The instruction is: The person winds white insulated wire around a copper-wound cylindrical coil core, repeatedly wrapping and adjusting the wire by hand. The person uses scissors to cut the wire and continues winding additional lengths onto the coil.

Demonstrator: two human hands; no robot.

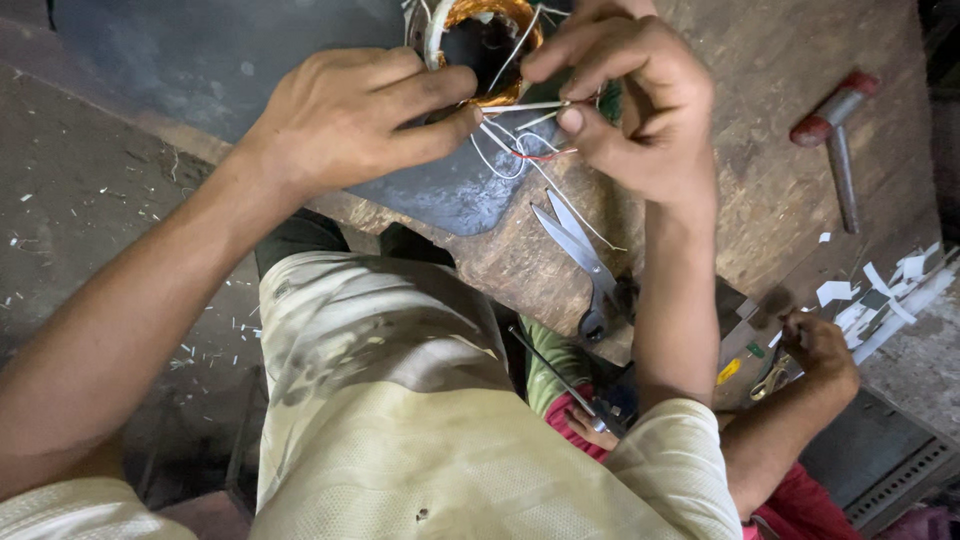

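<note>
My left hand (360, 115) and my right hand (630, 100) meet over a motor stator with a copper coil winding (500, 25) at the top of the view. Between the fingertips of both hands runs a thin white sleeved wire (525, 106) that comes off the coil. More loose white and red wire ends (520, 150) hang just below the hands. The stator rests on a dark metal plate (450, 195) on a worn wooden bench (780, 170).
Scissors (580, 250) lie open on the bench under my right wrist. A red-handled hammer (835, 135) lies at the right. White paper scraps (880, 290) are scattered at the far right. Another person's hand (815, 345) holds a small tool low right. My lap fills the bottom.
</note>
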